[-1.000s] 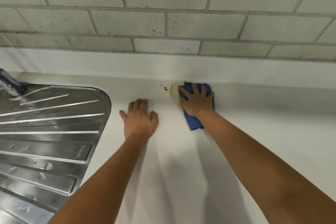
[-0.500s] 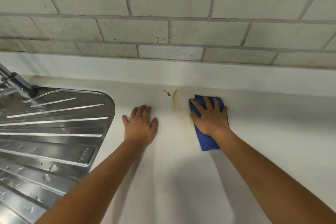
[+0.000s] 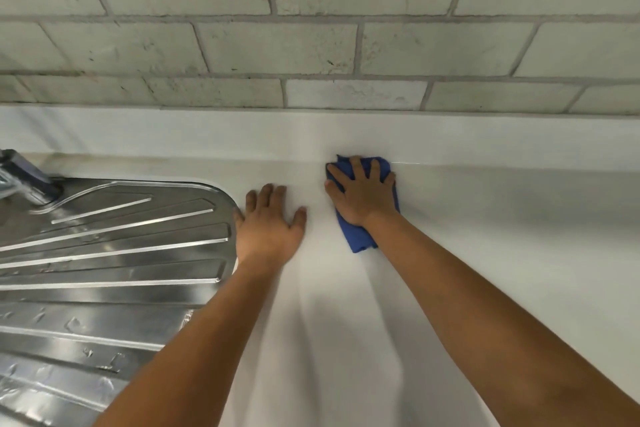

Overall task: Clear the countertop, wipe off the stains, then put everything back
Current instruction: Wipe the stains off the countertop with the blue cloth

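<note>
Since half a second ago the right hand (image 3: pixel 363 196) has slid the blue cloth (image 3: pixel 360 239) leftward and back toward the upstand, over the spot where the brownish smear and small spots lay; none of that stain shows now beside the cloth. Its fingers (image 3: pixel 355 166) are spread and nearly straight, pressing flat on the cloth rather than curling round it, with the thumb (image 3: pixel 334 189) stretched out on the left edge of the fabric. Blue cloth shows between and just beyond the fingertips, touching the corner where the bench (image 3: pixel 485 236) meets the low white upstand (image 3: pixel 173 130), and a folded end sticks out from under the heel of the hand, toward the person.

Just left of that hand, apart from the cloth, the left hand (image 3: pixel 268 225) has stayed in much the same place. It lies palm down on the bench with fingers (image 3: pixel 266 194) relaxed and close together, grasping nothing, thumb out toward the cloth. Its little-finger side sits right at the rounded corner of the steel drainboard (image 3: pixel 114 253), whose ribbed grooves fan away further left. Beyond the drainboard's far edge, at the left border, part of a metal tap base (image 3: pixel 27 177) is blurred. Behind the fingertips of both hands, above the upstand, rises a wall of pale grey brick-shaped tiles (image 3: pixel 311 45). Both bare forearms run back toward the lower edge.
</note>
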